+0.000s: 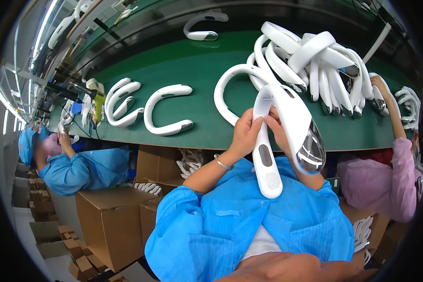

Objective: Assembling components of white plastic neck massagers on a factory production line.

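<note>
Both my hands hold a white U-shaped neck fan [289,117] in front of my chest, at the table's near edge. My left hand [244,134] is closed around its left arm, thumb lying along the inner side. On the other side of that arm, my right hand [278,129] grips the band, partly hidden behind the wider arm. One end of the fan shows a grey oval panel and a patch of small holes; the other ends in a shiny, mirror-like cap. Another white neck fan [225,91] rests on the table just behind my left hand.
A heap of white neck fans [322,66] lies at the right on the green table [207,113]. More lie left, including a single C-shaped one [152,110]. A yellow-green power tool [98,101] stands farther left. Co-workers sit on both sides; cardboard boxes [110,221] stand below.
</note>
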### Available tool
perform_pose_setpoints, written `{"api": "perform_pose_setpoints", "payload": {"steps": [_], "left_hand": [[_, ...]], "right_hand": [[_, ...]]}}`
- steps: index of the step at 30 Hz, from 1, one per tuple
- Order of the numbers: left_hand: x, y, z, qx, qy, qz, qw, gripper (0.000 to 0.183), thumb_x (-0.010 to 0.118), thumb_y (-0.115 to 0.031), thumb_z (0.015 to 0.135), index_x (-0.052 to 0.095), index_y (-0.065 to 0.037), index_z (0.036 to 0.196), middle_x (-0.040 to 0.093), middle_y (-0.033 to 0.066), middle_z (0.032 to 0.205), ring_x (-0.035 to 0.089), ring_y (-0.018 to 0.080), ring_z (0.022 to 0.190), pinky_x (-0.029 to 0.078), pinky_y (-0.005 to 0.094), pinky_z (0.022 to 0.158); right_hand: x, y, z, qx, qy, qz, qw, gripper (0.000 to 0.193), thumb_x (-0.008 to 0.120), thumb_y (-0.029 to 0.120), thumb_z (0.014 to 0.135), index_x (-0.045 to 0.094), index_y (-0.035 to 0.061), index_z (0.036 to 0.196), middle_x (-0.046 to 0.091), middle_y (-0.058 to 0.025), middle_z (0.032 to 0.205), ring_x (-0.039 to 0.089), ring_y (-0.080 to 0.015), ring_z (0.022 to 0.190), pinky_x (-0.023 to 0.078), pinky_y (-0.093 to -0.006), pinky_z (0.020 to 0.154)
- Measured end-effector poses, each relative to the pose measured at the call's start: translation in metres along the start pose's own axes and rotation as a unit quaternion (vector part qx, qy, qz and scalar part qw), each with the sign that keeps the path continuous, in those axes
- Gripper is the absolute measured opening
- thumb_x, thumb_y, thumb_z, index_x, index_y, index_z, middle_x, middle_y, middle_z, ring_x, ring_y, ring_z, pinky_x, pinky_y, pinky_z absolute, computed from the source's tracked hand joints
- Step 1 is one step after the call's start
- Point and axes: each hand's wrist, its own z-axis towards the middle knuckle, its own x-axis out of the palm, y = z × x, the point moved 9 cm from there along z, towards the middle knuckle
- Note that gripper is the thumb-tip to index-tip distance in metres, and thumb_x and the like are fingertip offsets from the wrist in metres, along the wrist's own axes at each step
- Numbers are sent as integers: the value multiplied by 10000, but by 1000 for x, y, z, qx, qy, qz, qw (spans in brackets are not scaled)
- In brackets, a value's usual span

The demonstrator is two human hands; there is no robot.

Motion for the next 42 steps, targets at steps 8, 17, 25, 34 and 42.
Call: {"api": "perform_pose_setpoints", "payload": {"steps": [8, 17, 25, 34, 42], "left_hand": [[-88, -23, 26, 13, -126, -91, 988, 265, 459, -128, 943, 403, -37, 1185, 589, 101, 895, 637, 176, 667, 556, 304, 568], [-205, 10, 75, -63, -247, -20, 967, 198, 536, -71, 833, 537, 107, 920, 599, 174, 769, 623, 256, 650, 500, 379, 539], [-219, 46, 118, -157, -284, 71, 943, 319, 562, -50, 815, 548, 108, 1091, 601, 246, 1031, 625, 371, 902, 513, 550, 659], [-245, 61, 157, -169, -112, 397, 895, 425, 654, -336, 766, 624, 26, 986, 648, 97, 856, 611, 233, 712, 504, 382, 639], [-251, 30, 176, -115, 14, 573, 811, 341, 595, -186, 777, 578, 89, 978, 629, 235, 866, 626, 344, 779, 482, 425, 656]], "right_hand": [[0, 1, 19, -82, -20, -184, 979, 245, 530, 110, 909, 607, -19, 1103, 650, -116, 1045, 619, -180, 907, 482, -278, 778], [118, 10, 15, -245, 168, -501, 813, 617, 693, 113, 713, 453, -40, 1260, 598, -215, 958, 604, -369, 849, 480, -441, 747], [118, 8, 33, -269, 133, -554, 777, 592, 650, 43, 709, 456, 11, 1267, 607, -180, 950, 622, -359, 814, 497, -439, 687], [68, -21, 47, -287, -35, -434, 854, 383, 626, 201, 697, 566, 24, 1031, 582, -137, 955, 562, -279, 839, 427, -427, 736], [21, -13, -31, -357, -104, -368, 852, 637, 717, 232, 700, 464, 64, 1260, 451, -180, 1275, 441, -331, 1179, 378, -424, 941]]}}
